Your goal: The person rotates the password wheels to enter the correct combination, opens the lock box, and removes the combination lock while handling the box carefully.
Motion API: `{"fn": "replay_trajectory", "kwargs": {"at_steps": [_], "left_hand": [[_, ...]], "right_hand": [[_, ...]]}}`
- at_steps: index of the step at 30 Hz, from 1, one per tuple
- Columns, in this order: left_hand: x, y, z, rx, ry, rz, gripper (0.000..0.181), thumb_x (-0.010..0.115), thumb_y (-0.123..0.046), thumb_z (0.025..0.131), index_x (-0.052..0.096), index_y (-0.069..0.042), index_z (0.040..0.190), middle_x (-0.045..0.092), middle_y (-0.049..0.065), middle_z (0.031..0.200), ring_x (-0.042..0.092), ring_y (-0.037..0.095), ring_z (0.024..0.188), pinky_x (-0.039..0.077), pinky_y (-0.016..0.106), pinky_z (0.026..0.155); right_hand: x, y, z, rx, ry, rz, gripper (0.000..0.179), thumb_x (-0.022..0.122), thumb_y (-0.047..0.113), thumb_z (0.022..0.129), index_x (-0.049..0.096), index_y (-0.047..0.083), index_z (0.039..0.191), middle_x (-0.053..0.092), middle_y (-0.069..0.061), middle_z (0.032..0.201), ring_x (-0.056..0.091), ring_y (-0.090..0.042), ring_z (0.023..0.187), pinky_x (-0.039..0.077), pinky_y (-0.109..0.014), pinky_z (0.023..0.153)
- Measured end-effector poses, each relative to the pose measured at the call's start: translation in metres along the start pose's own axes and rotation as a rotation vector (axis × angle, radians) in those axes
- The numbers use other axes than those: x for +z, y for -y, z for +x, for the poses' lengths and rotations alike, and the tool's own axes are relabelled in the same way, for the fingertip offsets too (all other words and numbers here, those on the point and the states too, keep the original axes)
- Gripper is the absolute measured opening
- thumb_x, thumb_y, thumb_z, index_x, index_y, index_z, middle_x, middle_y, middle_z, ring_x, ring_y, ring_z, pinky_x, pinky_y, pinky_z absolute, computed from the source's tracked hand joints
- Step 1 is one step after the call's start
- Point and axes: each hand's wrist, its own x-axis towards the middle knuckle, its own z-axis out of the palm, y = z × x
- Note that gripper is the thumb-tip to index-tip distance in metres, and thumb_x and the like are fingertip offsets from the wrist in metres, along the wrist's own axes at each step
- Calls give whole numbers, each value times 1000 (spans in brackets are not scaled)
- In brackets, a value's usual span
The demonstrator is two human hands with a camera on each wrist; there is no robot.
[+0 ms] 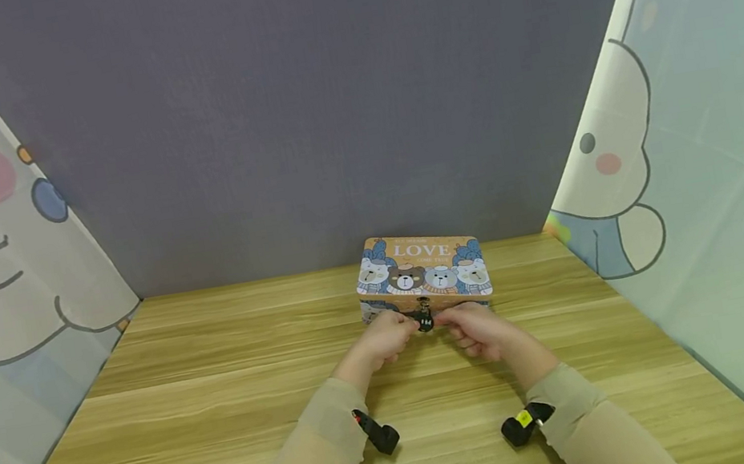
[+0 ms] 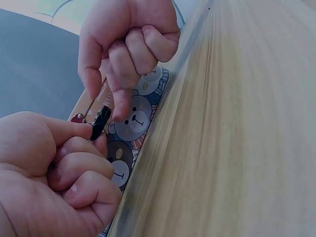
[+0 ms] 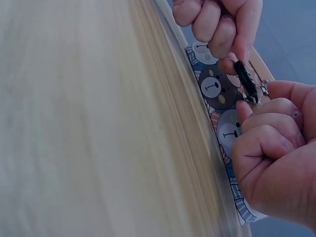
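A tin box [image 1: 421, 266] with cartoon bears and the word LOVE on its lid sits at the back of the table. At its front clasp [image 1: 424, 303] is a small black padlock [image 1: 425, 323] with white marks on its face. My left hand [image 1: 387, 337] pinches this padlock from the left between thumb and index finger, other fingers curled. On the other side, my right hand [image 1: 478, 329] has thumb and index finger parted close to the padlock. In the left wrist view a gap shows between the right index fingertip [image 2: 120, 116] and the padlock [image 2: 100, 121].
The wood-grain table [image 1: 212, 419] spreads out in front of the box. A dark grey panel [image 1: 323, 110] rises right behind it, and curtains with cartoon prints [image 1: 726, 208] hang at both sides. Each forearm wears a small black camera [image 1: 378, 432].
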Motion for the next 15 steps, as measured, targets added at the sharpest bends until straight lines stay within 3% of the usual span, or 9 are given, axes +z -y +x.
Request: {"fn": "replay_trajectory", "kwargs": {"at_steps": [3, 6, 15], "left_hand": [[1, 0, 1, 0, 4, -4, 32, 50, -16, 107, 60, -3, 79, 28, -5, 51, 18, 9, 39, 23, 27, 42], [2, 1, 2, 4, 7, -4, 40, 50, -16, 106, 46, -13, 66, 28, -5, 51, 19, 9, 39, 23, 27, 41], [3, 2, 2, 4, -1, -5, 43, 51, -17, 106, 43, -16, 64, 28, -5, 51, 19, 9, 39, 22, 27, 41]], "right_hand": [[3, 1, 1, 1, 16, 12, 25, 54, 23, 104, 58, -1, 106, 30, 6, 56, 19, -6, 42, 19, -22, 40], [6, 1, 3, -2, 28, 20, 23, 54, 24, 105, 57, 1, 104, 31, 5, 57, 19, -6, 42, 19, -22, 40], [15, 2, 6, -6, 31, 11, 31, 54, 22, 105, 53, -2, 125, 32, 5, 57, 19, -7, 43, 19, -22, 40]]}}
